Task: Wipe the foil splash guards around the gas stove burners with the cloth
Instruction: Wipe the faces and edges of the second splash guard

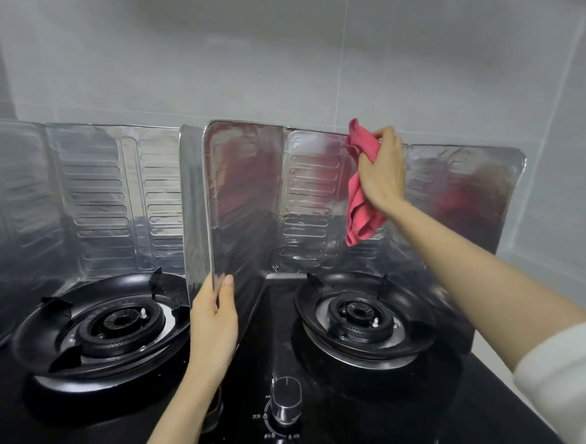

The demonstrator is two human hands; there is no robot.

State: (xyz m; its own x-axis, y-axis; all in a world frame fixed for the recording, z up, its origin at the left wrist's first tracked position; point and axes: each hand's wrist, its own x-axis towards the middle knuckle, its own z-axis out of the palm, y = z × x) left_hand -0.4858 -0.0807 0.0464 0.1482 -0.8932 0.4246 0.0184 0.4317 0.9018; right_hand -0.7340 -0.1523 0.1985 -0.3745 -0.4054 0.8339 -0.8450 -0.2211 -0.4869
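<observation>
The person's right hand [381, 171] was closed around a crumpled pink-red cloth [360, 197], its fingers bunched on the fabric and pressing it against the upper middle panel of the shiny ribbed foil splash guard [311, 200] that stood folded around the right black gas burner [362, 315]; most of the cloth hung below and to the left of those fingers, with one corner poking up above them past the guard's top edge. The left hand [215, 326] gripped the near vertical edge of the same guard's left wing, thumb on the inner face and the remaining fingers wrapped behind the foil, so the panel sat clamped between them. Left of that hand, the second foil splash guard [94, 199] stood behind the left black gas burner [116, 323], untouched. Below and to the right of the left hand's wrist, a silver control knob [285, 406] sat on the black glass stove top [228, 414]; small white markings ringed the knob, but they were too small and blurred to read. A white sleeve [576, 386] covered the right upper arm.
</observation>
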